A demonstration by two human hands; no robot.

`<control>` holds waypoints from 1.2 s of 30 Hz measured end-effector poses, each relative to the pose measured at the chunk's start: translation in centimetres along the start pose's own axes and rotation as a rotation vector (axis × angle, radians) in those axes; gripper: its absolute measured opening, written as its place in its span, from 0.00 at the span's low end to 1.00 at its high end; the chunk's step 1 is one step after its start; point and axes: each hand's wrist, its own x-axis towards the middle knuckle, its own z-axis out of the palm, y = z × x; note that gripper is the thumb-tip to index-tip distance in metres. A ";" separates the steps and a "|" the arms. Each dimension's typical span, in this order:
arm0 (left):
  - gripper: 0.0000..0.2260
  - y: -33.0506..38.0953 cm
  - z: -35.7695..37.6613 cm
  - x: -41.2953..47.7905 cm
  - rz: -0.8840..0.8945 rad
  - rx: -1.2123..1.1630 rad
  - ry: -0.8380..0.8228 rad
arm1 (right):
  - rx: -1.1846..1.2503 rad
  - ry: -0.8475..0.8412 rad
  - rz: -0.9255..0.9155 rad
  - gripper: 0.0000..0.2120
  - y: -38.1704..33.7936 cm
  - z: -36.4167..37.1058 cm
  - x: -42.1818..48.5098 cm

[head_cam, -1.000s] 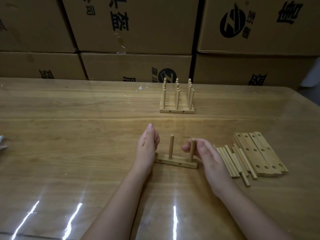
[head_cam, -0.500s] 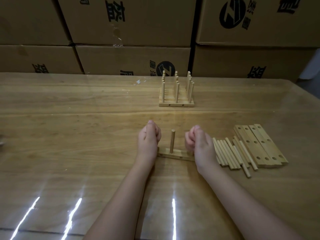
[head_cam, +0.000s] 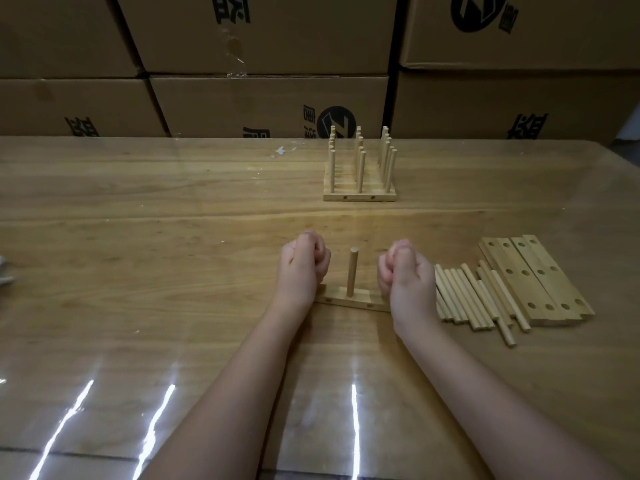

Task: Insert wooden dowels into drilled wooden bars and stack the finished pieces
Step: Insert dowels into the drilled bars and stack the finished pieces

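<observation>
1. Head view: the left hand point(head_cam: 301, 268) and right hand point(head_cam: 405, 275) were both clenched into fists over the two ends of a wooden bar point(head_cam: 367, 301) on the table point(head_cam: 138, 237). Whether either fist enclosed a dowel could not be told.
2. One upright dowel point(head_cam: 352, 271) stood in the bar's middle, between the fists.
3. Loose dowels point(head_cam: 464, 296) lay at 3 o'clock, just beside the right hand, with drilled bars point(head_cam: 533, 278) beyond them.
4. Finished pieces point(head_cam: 360, 178) stood at 12 o'clock, well apart, before cardboard boxes point(head_cam: 270, 36).
</observation>
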 end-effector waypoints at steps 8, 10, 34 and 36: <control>0.13 -0.1 0.0 -0.3 0.034 -0.016 0.002 | 0.054 -0.003 -0.022 0.20 0.5 -0.2 -0.8; 0.13 -0.2 0.3 -0.4 0.054 -0.021 0.027 | 0.059 0.005 -0.029 0.21 0.6 -0.3 -0.8; 0.08 0.2 1.2 -2.0 0.955 1.234 0.275 | 0.012 -0.054 -0.007 0.27 1.1 -0.8 -0.4; 0.10 0.0 1.2 -1.8 0.944 1.167 0.299 | 0.006 -0.061 -0.002 0.28 1.0 -0.8 -0.4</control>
